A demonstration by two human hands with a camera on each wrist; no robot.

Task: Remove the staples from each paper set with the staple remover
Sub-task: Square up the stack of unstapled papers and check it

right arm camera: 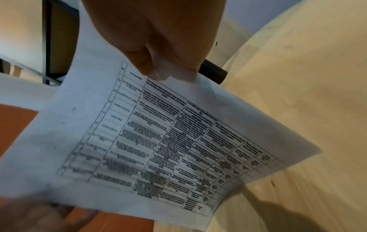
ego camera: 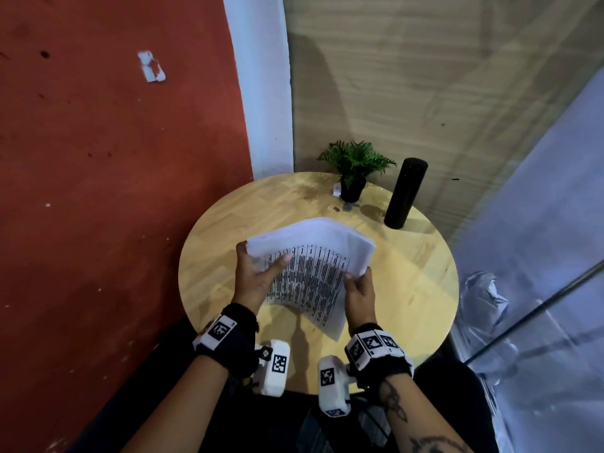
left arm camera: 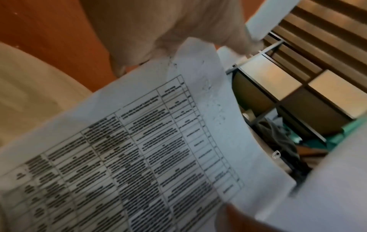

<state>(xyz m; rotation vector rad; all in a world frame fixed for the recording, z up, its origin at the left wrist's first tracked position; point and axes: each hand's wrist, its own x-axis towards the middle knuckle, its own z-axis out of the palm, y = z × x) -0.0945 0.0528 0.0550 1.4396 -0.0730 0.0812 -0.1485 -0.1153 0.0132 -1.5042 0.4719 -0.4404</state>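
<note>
Both hands hold one paper set (ego camera: 313,266) in the air above the round bench (ego camera: 408,282), not resting on it. Left hand (ego camera: 258,276) grips the far-left corner, thumb on the printed face, fingers curled behind. Right hand (ego camera: 359,295) pinches the right edge, thumb on top.

Step, as I read it: handling/inspecting the set, not pulling a staple yet. No staple remover visible in any view, and I can't make out a staple on the sheets; the wrist views are blurred.

Next move calls for laying the set flat, finding the stapled corner, and freeing one hand for the remover.

Orientation: sheets bowed, printed table face up towards the head camera. Long axis runs far-left to near-right, near corner drooping towards the person.
</note>
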